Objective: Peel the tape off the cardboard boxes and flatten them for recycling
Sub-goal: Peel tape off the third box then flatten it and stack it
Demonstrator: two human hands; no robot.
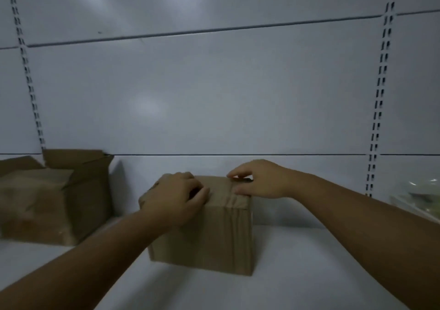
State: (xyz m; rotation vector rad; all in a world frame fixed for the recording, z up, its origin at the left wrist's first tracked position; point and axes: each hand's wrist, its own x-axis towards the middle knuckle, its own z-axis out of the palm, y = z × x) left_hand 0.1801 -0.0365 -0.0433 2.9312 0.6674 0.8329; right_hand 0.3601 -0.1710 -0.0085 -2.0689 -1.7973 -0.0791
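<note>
The closed box point(214, 233) sits on the white shelf point(297, 262) directly under both hands, its near face turned toward me. A strip of tape point(232, 205) runs over the top and down that near face, a little toward the right-hand side; it looks wrinkled where it crosses the top edge.

My left hand point(171, 195) is set over the box's top left corner. The palm covers the corner, the fingers are bent down onto the top, and the thumb reaches along the near top edge, so it grips the box. My right hand point(259, 179) is on the top right part. Its thumb lies at the near edge, just beside the tape, and its fingertips are bent down onto the top where the tape crosses. The feed is blurred there, so I cannot tell whether thumb and fingers have hold of the tape or only touch it. The two hands are apart, with bare cardboard and tape between them.

Well out past the left hand stands an open box point(59, 202) with its flaps up. Behind both hands rises a white back panel point(214, 95) with a slotted upright point(378, 110) on the right-hand side and another point(28, 76) on the left. Beyond the right forearm lies a pale, glossy object point(419, 193), too blurred to name.
</note>
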